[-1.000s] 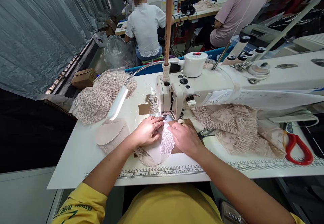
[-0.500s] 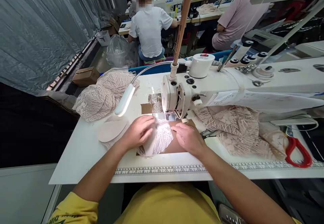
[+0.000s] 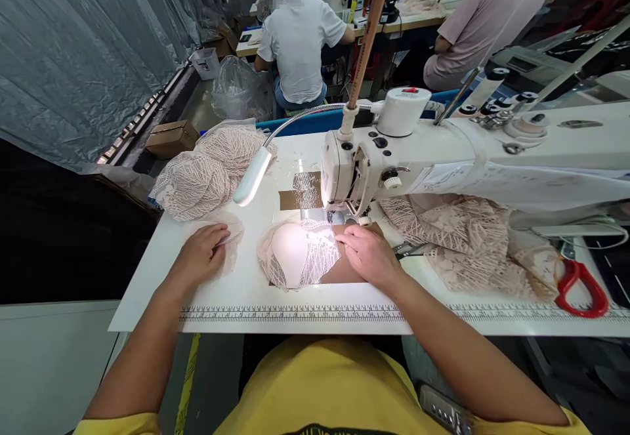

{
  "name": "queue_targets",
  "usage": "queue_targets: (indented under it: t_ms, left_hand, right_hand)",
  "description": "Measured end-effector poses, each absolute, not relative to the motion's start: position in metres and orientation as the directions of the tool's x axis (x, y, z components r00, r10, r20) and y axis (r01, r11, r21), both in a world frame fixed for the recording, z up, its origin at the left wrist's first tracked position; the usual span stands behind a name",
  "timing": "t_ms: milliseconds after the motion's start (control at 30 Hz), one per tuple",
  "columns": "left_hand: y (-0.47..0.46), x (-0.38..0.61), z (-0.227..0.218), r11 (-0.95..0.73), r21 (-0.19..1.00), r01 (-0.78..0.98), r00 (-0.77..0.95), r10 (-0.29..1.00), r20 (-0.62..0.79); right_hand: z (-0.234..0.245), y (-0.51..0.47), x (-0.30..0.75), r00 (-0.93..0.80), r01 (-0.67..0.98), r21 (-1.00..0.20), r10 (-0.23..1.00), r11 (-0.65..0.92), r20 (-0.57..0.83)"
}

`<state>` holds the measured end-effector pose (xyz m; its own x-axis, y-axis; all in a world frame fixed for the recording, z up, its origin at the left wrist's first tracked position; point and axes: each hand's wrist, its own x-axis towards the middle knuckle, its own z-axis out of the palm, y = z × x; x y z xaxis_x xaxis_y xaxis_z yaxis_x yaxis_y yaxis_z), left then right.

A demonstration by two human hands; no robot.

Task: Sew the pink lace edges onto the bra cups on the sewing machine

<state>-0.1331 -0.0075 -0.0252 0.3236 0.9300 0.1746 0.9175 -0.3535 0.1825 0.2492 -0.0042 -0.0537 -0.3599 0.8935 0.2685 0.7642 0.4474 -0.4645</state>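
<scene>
My left hand [image 3: 201,251] is at the left of the table, fingers and thumb closed on the edge of a thin, pale sheer fabric piece [image 3: 230,258]. My right hand [image 3: 368,252] rests just right of the needle area, its fingertips pinching the right edge of a white lace panel [image 3: 319,251]. Joined to or lying against that panel is a smooth pale bra cup [image 3: 289,251], with more lace showing around its left side. Lace and cup lie flat under the lamp, in front of the sewing machine [image 3: 344,172]; its presser foot is partly hidden.
A lamp [image 3: 253,176] bends over the work. Bundled lace [image 3: 197,182] lies at the back left, more lace [image 3: 457,245] at the right. Beyond are red-handled scissors [image 3: 581,287] and small dark snips [image 3: 408,250]. A printed ruler [image 3: 295,314] runs along the front edge. Two people sit ahead.
My left hand has left the cup and moved left onto the sheer piece, uncovering the cup. My right hand stays at the lace edge. The camera view has shifted slightly.
</scene>
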Motion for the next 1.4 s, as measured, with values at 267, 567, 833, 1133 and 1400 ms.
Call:
queue_targets:
  t_ms: [267, 567, 833, 1133, 1400]
  left_hand:
    - [-0.022, -0.03, 0.006, -0.613, 0.368, 0.699, 0.55, 0.79, 0.27]
    - [0.0, 0.048, -0.029, -0.668, 0.203, 0.716, 0.648, 0.744, 0.163]
    - [0.002, 0.035, -0.034, -0.626, 0.435, 0.647, 0.584, 0.774, 0.246]
    - [0.004, 0.028, -0.032, -0.567, 0.549, 0.614, 0.543, 0.808, 0.226]
    - [0.005, 0.025, -0.029, -0.524, 0.619, 0.585, 0.53, 0.825, 0.198]
  right_hand:
    - [-0.052, -0.005, 0.25, -0.375, 0.7, -0.553, 0.892, 0.452, 0.254]
    - [-0.038, -0.023, 0.255, -0.587, 0.718, -0.361, 0.797, 0.595, 0.146]
    - [-0.039, -0.043, 0.249, -0.531, 0.793, -0.227, 0.824, 0.565, 0.195]
    - [-0.043, -0.046, 0.248, -0.504, 0.812, -0.213, 0.837, 0.544, 0.214]
    - [-0.046, -0.044, 0.248, -0.494, 0.809, -0.224, 0.835, 0.544, 0.243]
